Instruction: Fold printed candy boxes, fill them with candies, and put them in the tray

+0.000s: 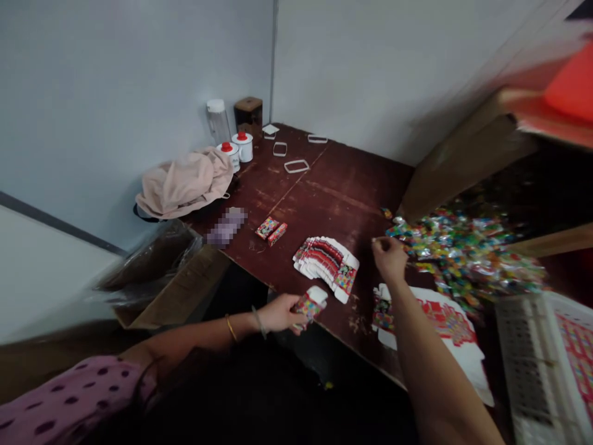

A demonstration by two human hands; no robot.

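My left hand point(283, 313) is closed around a small printed candy box point(310, 304) at the table's front edge. The box's white end flap stands up. Over the table, my right hand point(389, 256) has thumb and fingertips pinched together beside a heap of shiny wrapped candies point(463, 247). What the pinch holds, if anything, is too small to make out. Between the hands lies a fanned stack of flat, unfolded cartons point(324, 259). More flat cartons point(445, 318) lie beneath my right forearm. Two filled-looking boxes point(272, 229) rest farther left.
A large cardboard box point(454, 154) lies open on its side behind the candies. A white plastic basket point(528, 364) with printed cartons stands at right. At the back left are a pink cloth bag point(185, 182), lidded mugs point(242, 148) and a clear jug point(217, 122).
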